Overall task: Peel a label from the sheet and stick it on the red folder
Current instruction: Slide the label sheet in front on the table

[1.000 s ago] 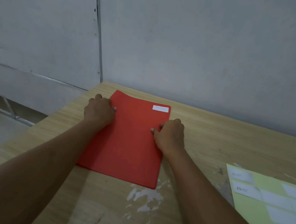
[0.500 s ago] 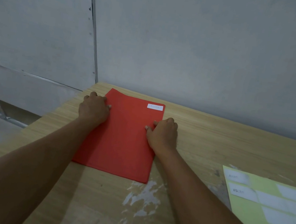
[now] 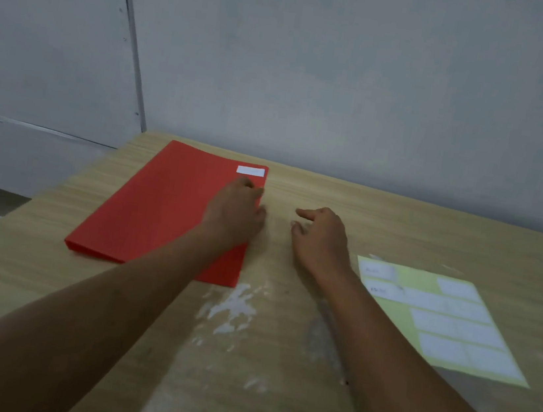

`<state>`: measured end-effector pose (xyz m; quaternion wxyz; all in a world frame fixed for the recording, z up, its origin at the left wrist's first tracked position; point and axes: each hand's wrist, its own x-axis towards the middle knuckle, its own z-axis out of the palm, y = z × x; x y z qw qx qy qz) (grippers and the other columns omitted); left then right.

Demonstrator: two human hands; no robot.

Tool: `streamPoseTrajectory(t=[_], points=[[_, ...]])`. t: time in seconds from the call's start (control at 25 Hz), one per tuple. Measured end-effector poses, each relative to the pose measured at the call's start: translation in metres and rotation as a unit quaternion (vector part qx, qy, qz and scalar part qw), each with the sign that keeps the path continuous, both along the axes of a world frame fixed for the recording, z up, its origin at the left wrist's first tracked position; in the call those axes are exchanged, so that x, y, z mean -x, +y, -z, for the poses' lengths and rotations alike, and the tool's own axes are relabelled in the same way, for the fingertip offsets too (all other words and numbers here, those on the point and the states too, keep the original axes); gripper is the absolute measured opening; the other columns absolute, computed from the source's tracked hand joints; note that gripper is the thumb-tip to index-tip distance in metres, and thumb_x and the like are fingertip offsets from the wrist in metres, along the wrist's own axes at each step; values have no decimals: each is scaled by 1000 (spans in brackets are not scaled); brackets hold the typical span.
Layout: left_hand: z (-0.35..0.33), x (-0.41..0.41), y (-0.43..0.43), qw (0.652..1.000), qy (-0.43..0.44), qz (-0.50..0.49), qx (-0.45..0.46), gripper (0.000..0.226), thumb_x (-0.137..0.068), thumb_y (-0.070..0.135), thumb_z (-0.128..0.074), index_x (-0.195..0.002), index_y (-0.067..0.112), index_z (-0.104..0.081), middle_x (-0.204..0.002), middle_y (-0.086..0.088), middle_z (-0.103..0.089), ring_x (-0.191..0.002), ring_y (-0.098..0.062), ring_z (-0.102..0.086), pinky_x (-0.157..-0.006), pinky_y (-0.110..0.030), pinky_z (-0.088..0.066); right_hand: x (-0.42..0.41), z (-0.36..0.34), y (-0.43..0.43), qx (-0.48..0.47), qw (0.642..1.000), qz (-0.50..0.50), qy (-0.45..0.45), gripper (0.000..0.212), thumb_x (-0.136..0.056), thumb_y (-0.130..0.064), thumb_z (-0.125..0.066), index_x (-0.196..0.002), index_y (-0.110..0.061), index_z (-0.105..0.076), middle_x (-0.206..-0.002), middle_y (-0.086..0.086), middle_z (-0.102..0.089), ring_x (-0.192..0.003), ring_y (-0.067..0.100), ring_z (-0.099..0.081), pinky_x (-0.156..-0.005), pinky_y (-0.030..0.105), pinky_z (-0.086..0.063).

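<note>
Since a second ago the left hand (image 3: 235,211) has crossed from the red folder's (image 3: 162,212) left edge to its right edge, and the right hand (image 3: 322,238) has come off the folder onto bare table (image 3: 399,222) between the folder and the label sheet (image 3: 438,317). The folder lies flat near the table's far left corner, beside the wall (image 3: 349,77), a white label (image 3: 250,171) stuck at its far right corner. The left hand rests palm-down on it, fingers loosely curled; the right holds nothing, fingers loosely spread. The sheet lies toward the table's right edge.
</note>
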<state>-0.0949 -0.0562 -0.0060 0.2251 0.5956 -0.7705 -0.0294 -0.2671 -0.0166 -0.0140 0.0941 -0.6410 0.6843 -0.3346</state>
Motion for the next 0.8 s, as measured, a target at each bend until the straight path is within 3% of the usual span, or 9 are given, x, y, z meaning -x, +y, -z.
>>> streamPoseTrajectory(t=[0.08,0.24,0.32,0.44,0.6,0.8], points=[[6,43,27,998,7,68,-9,49,-91,32,-49,-131,7,-62,-133,-13,-58,-119,-30,-58,-101,-38,-47,30,-3,20,6,1000,23,-1,35,-90,-23,-63,-123,-17,-72,-126,8,-66,-124,26,-57,-103,31,-40],[19,122,80,982,-51,179,-28,48,-90,34,-36,-115,9,-68,-125,-11,-65,-123,-26,-54,-104,-35,-42,95,-2,76,7,996,87,-11,36,-90,-18,-61,-125,-16,-70,-129,6,-66,-125,26,-57,-104,34,-43],[26,147,100,982,-17,185,-38,48,-92,35,-41,-124,8,-64,-136,-13,-59,-129,-28,-50,-108,-36,-41,120,2,98,-2,993,113,-15,36,-90,-15,-59,-125,-17,-68,-132,2,-64,-127,24,-56,-104,35,-43],[32,175,124,981,1,189,-38,59,-97,40,-43,-148,11,-42,-157,-10,-35,-144,-26,-32,-116,-36,-30,154,6,124,-13,988,156,-7,39,-90,-13,-56,-128,-16,-66,-136,0,-62,-131,22,-54,-107,35,-41],[36,197,129,978,-60,198,-34,64,-99,44,-34,-152,8,-32,-162,-11,-23,-149,-26,-21,-120,-41,-24,184,15,146,-41,986,162,20,47,-94,-14,-54,-140,-9,-58,-148,6,-54,-141,22,-46,-118,34,-34],[41,212,123,976,-88,192,-45,66,-99,47,-29,-153,11,-31,-162,-8,-27,-150,-26,-20,-121,-44,-19,203,25,145,-91,982,143,86,52,-101,-26,-44,-151,-12,-43,-162,3,-36,-152,18,-26,-124,34,-23]])
